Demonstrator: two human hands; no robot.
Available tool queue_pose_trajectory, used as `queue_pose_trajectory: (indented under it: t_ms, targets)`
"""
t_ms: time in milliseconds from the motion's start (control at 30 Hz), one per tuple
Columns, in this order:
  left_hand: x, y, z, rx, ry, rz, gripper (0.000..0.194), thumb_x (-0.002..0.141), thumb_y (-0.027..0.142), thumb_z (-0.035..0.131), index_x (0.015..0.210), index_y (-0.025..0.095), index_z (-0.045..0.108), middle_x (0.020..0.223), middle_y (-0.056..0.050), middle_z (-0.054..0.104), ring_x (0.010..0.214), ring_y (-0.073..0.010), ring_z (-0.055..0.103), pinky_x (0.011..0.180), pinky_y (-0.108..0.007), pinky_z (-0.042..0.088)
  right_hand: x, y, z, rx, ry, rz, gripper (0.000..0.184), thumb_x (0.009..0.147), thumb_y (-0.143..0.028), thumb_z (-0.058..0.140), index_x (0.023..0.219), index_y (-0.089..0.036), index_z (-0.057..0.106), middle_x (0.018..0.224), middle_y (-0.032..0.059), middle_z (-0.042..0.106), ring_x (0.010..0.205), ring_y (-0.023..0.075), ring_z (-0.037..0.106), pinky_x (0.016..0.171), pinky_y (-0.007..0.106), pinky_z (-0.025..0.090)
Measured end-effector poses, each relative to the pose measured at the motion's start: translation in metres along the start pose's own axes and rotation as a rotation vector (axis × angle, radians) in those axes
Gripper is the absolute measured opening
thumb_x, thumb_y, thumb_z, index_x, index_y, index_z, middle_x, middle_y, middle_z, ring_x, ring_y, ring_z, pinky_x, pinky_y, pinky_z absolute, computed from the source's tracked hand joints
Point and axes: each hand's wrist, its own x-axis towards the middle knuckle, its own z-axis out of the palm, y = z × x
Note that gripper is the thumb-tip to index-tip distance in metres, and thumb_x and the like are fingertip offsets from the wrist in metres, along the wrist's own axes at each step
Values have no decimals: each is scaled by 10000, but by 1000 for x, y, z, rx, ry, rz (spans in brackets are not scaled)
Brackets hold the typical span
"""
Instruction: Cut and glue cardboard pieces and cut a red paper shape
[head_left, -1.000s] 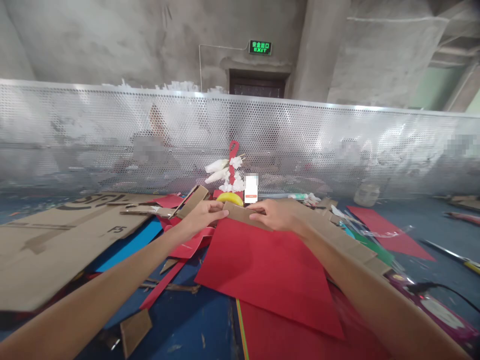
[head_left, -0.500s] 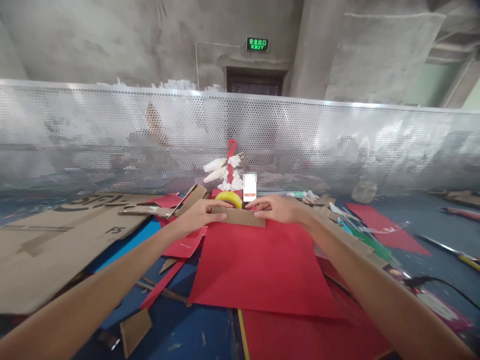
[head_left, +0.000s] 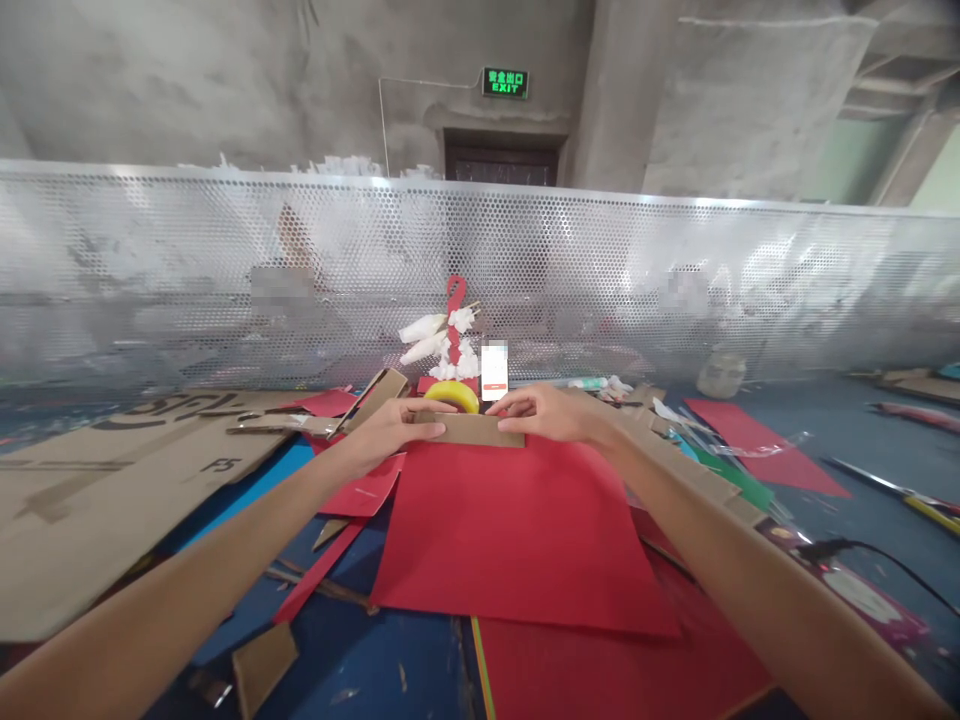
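Note:
Between my hands is a narrow strip of brown cardboard (head_left: 472,430), held level at the far edge of a large red paper sheet (head_left: 517,540). My left hand (head_left: 390,428) pinches its left end, thumb on the near face and fingers behind. At the right end my right hand (head_left: 544,412) grips it the same way. Just behind the strip sits a yellow tape roll (head_left: 451,396), its lower part hidden. Beyond it stands a red paper shape with white flower-like pieces (head_left: 457,345), and a lit phone (head_left: 494,372) is propped upright beside it.
Large flat cardboard (head_left: 112,500) covers the left side. Red paper strips and cardboard scraps (head_left: 264,662) lie about. To the right are a red sheet (head_left: 765,445), a glass jar (head_left: 721,372) and a yellow-handled cutting tool (head_left: 926,508). A perforated metal panel (head_left: 600,280) borders the back.
The cardboard strip is turned slightly in my hands and now sits more level. The whole view has shifted a little; both hands keep their hold.

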Motion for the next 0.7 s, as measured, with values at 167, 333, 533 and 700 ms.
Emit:
queue_pose_trajectory:
  t_ms: [167,333,533,700]
  targets:
    - [-2,6,5,6,3,15,450,741,376,870,1158,231,782,1055,-79,776,894,-215,705,797,-338,570,-3,-12,0,65,4,-21,348,865,-352,707,1161,-180,771,891,53,764,833,187,686,746,282,500]
    - [-5,13,9,25,-39,29,467,762,389,855,1199,249,767,1095,-75,763,912,-215,705,787,-330,563,-8,-31,-1,68,-63,5,390,877,-367,696,1221,-186,732,898,46,765,809,188,680,704,275,488]
    - [-15,38,18,50,-66,0,447,742,354,854,1171,256,779,1048,-55,770,914,-227,703,833,-361,555,-17,-63,0,-78,-136,87,306,910,-423,668,1120,-210,729,851,29,742,743,196,652,643,282,444]
    - [-20,53,9,19,-150,-37,442,727,329,852,1157,252,779,1031,-52,779,937,-244,717,829,-367,558,-8,-70,7,43,-202,85,289,968,-465,604,1071,-211,694,1004,54,730,892,213,663,730,295,496]
